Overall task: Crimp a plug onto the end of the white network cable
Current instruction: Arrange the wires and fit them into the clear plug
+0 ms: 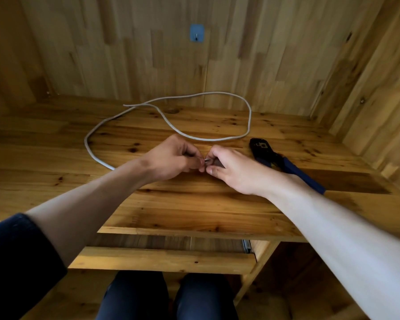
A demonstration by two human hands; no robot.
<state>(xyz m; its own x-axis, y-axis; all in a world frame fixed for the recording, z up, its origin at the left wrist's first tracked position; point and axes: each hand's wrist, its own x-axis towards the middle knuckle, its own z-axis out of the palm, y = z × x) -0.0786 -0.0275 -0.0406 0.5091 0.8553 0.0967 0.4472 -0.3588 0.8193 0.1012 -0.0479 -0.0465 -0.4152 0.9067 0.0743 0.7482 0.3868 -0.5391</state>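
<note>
The white network cable [248, 116] lies in a big loop on the wooden desk [194, 204], and one end runs under my left forearm into my left hand [173, 158]. My left hand pinches that cable end, with short bare wires showing at the fingertips. My right hand [231, 167] touches it fingertip to fingertip and pinches a small clear plug [207, 160] at the wires. How far the wires sit in the plug is hidden by my fingers. The cable's other end [126, 105] rests free at the back left.
A crimping tool [275, 158] with a black head and blue handles lies just right of my right hand, partly under my wrist. Wooden walls close the desk at the back and right. A blue hook [196, 34] hangs on the back wall. My knees are below the desk.
</note>
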